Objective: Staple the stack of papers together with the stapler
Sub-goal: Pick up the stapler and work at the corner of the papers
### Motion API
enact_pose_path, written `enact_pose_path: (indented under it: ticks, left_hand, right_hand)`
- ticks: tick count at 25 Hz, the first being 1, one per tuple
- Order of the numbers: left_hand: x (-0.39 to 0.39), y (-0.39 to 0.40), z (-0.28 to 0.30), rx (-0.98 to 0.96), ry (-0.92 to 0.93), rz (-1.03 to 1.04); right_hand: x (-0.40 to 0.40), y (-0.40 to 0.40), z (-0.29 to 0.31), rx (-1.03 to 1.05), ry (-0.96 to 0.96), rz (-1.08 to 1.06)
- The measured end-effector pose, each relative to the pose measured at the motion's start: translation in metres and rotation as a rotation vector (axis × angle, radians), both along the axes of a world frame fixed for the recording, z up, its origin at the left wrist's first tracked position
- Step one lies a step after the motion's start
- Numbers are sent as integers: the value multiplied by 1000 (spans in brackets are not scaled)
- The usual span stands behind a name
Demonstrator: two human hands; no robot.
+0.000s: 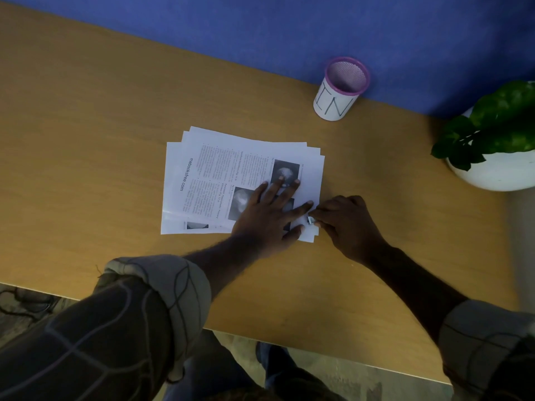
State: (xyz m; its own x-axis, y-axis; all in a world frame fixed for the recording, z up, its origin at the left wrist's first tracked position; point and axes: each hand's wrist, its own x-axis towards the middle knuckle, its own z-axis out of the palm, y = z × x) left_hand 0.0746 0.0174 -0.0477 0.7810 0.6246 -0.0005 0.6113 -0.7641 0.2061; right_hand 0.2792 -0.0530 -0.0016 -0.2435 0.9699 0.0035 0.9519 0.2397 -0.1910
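My left hand lay flat on the stack of papers, with its fingers spread wide and pushing down. The pages sat in the middle of the wooden desk, and they were fanned out a bit, so their edges did not all line up. My right hand was curled at the near right corner of the stack. Its fingertips were pinched together on a small shiny metal thing. I think that was the stapler, but it was too tiny and too hidden for me to be sure.

To do this step well, I thought I should keep my flat hand heavy so no page could slide. The corner needed every sheet in it, even the bottom ones. Then one firm, straight squeeze would do.

A pink-rimmed mesh cup and a potted plant stood well apart from my hands.
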Motion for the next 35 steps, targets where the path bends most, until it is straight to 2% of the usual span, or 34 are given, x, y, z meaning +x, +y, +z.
enact_pose_path:
  ticks: [6,14,28,35]
  left_hand:
    - [0,1,-2,5,12,-2]
    - [1,-1,1,12,4,-4]
    - [0,0,-1,6,7,1]
    - [0,0,-1,9,-2,1]
  right_hand:
    - [0,2,0,-16,2,6]
    - [-2,2,-8,-37,110,13]
    - [-5,4,1,41,95,165]
    - [0,13,6,-22,107,254]
